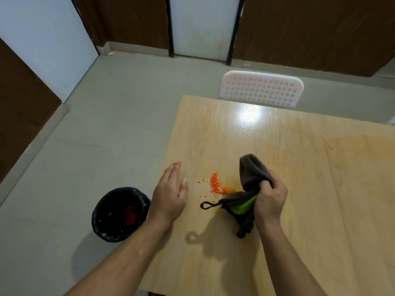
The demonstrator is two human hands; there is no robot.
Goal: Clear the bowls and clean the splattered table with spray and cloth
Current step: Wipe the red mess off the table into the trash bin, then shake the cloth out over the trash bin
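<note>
A small heap of orange crumbs lies on the light wooden table near its left edge, with a yellowish smear beside it. My right hand grips a bunched grey cloth with a green inner side and a black hanging loop, held just right of the crumbs. At the table's left edge, left of the crumbs, my left hand is held flat with straight fingers and holds nothing. No bowls or spray bottle are in view.
A bin lined with a black bag stands on the floor just left of the table, with something red inside. A white perforated chair is pushed in at the table's far side. Grey tiled floor spreads to the left.
</note>
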